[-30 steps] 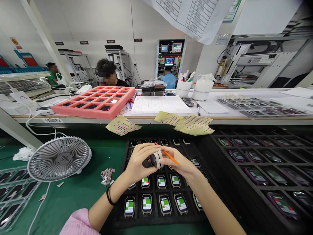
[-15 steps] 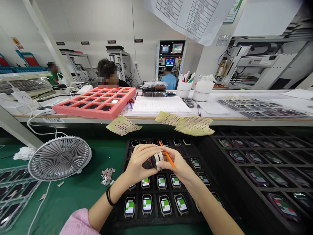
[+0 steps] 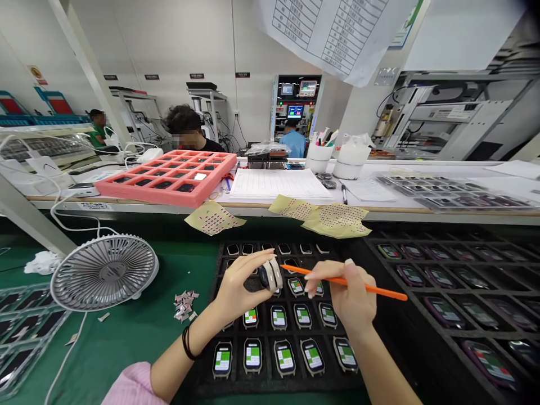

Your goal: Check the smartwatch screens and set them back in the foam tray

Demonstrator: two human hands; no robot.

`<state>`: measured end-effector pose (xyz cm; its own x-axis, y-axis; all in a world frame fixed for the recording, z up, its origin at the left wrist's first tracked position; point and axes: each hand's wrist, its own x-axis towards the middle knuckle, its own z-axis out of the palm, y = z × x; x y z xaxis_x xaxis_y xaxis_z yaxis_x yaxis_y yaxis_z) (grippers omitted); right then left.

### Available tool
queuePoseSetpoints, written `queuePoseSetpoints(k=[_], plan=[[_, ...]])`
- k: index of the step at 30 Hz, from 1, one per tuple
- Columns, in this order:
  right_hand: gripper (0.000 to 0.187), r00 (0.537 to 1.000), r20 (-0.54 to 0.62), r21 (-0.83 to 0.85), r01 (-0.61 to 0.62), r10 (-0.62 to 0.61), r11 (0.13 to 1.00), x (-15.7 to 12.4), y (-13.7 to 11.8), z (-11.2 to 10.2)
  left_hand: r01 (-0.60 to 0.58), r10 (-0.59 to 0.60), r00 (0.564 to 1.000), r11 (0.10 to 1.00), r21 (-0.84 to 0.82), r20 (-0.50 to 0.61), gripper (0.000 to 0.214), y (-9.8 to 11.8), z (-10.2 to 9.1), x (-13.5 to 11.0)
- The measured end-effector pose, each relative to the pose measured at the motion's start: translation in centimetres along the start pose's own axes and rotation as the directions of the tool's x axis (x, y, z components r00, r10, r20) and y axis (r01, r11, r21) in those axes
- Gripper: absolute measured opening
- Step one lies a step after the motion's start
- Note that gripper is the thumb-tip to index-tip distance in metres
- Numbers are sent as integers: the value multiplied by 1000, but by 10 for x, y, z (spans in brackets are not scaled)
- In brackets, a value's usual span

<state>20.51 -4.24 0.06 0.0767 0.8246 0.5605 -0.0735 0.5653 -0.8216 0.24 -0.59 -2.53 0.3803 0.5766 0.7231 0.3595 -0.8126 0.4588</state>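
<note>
My left hand pinches a small watch body by its edges, holding it on its side above a black tray of watch bodies with lit green-and-white screens. My right hand grips a thin orange stick lying nearly level, its left tip a short way from the held watch body. Both hands hover over the tray's middle rows.
A white desk fan stands on the green mat at left, with small paper scraps beside it. Another black tray of watches lies at right. A pink tray, papers and cups sit on the raised shelf. Other people work behind.
My right hand has pulled away to the right from the watch body, and the orange stick has swung from steeply slanted to nearly level. My left hand keeps the watch body.
</note>
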Motion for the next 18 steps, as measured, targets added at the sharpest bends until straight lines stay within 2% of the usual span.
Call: queuePoseSetpoints(k=[2, 11, 18], plan=[[57, 999, -23, -36, 26, -26, 999, -5, 1, 4, 5, -5, 1000, 1000, 8, 1, 52, 0, 0, 0], [50, 991, 24, -92, 133, -131, 987, -11, 9, 6, -46, 47, 999, 998, 47, -20, 54, -1, 1, -1], [43, 950, 97, -206, 309, -295, 928, -18, 10, 9, -108, 111, 992, 993, 58, -63, 52, -3, 4, -2]])
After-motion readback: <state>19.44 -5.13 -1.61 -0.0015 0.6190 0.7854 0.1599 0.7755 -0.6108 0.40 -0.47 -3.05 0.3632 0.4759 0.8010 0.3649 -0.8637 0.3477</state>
